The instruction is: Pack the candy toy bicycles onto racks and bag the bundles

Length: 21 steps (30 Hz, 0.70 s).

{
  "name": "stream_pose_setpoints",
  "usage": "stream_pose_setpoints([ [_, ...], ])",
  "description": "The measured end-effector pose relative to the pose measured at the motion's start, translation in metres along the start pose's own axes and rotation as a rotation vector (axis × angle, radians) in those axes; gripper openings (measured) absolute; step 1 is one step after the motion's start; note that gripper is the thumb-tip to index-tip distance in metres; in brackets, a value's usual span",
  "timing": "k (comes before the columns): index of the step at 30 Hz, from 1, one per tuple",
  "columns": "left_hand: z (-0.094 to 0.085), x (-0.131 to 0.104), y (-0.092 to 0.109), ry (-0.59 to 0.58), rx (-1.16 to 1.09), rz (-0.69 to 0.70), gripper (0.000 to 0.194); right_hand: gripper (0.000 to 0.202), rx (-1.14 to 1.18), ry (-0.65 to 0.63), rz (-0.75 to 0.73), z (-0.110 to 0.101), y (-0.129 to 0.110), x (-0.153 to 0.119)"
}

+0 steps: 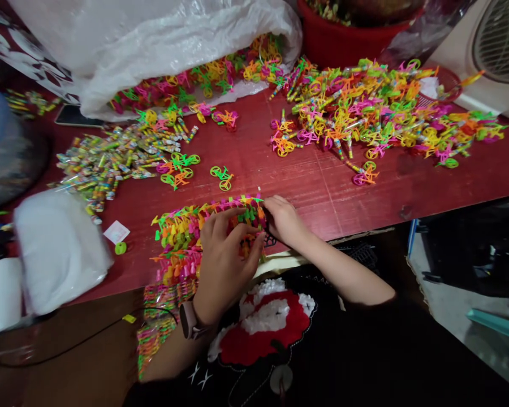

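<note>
Rows of small colourful plastic toy bicycles [180, 234] lie at the table's front edge and hang down over it. My left hand [227, 254], with a watch on the wrist, rests over the right part of these rows, its thumb and fingers curved and apart around some green and orange pieces. At the right end of the rows is my right hand [283, 219], its fingers bent together at the edge; what they hold, if anything, is hidden. Just behind the hands lies a single green and orange bicycle [222, 177].
A pile of wrapped candy sticks [114, 161] lies left, a large pile of bicycles with sticks [348, 107] back right. A white bag [173, 45] holds more bicycles. A white pouch [59, 249], red pot [348, 34] and fan heater [487, 56] stand around.
</note>
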<state>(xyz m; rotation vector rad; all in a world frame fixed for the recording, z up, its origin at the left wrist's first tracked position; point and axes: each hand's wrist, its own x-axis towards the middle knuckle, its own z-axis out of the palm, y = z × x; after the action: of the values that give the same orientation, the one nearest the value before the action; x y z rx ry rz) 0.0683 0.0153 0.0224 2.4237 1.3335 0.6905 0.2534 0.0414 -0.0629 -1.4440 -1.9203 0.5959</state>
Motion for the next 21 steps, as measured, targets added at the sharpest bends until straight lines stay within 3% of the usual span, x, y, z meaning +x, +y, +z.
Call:
stream_pose_setpoints([
  [5,0.001,-0.001,0.000,0.010,0.006,0.004,0.016,0.024,0.113,0.014,0.037,0.005,-0.001,-0.003],
  [8,0.000,-0.003,0.000,0.019,-0.016,0.010,0.027,0.030,0.268,0.051,0.095,-0.017,0.015,-0.009],
  [10,-0.001,-0.005,0.000,0.027,-0.033,0.027,0.028,0.041,0.238,0.234,0.210,-0.048,0.038,-0.014],
  [12,-0.002,-0.005,0.001,0.050,-0.037,0.050,0.027,0.051,0.045,0.498,0.409,-0.085,0.065,-0.020],
  [13,-0.002,-0.005,0.001,0.063,-0.031,0.062,0.026,0.054,-0.072,0.564,0.526,-0.102,0.077,-0.023],
  [16,-0.001,-0.004,0.005,0.066,0.029,0.111,0.028,0.051,-0.219,0.521,0.665,-0.131,0.095,-0.034],
  [18,0.002,-0.003,0.007,0.023,0.093,0.154,0.033,0.045,-0.276,0.436,0.623,-0.130,0.089,-0.044],
  [21,0.006,-0.001,0.010,-0.029,0.170,0.165,0.030,0.033,-0.406,0.383,0.537,-0.112,0.068,-0.060],
])
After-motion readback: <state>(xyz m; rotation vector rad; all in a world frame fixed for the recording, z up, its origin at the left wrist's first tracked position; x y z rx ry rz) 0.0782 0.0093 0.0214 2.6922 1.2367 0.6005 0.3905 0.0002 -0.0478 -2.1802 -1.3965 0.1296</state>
